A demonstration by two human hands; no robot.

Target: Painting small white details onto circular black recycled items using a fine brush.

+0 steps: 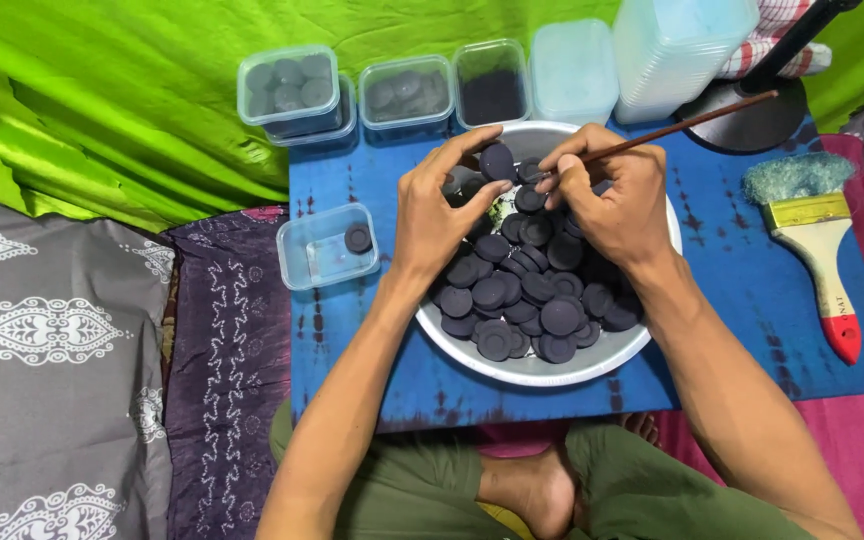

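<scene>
A round metal bowl sits on a blue cloth and holds several dark round discs. My left hand pinches one dark disc upright above the bowl's far side. My right hand grips a thin brown stick, its near end touching that disc or just beside it. Both forearms reach in over the bowl from the near edge.
An open clear box with one disc stands left of the bowl. Lidded clear boxes line the back, beside stacked empty tubs. A wide paintbrush lies at right. Green fabric hangs behind.
</scene>
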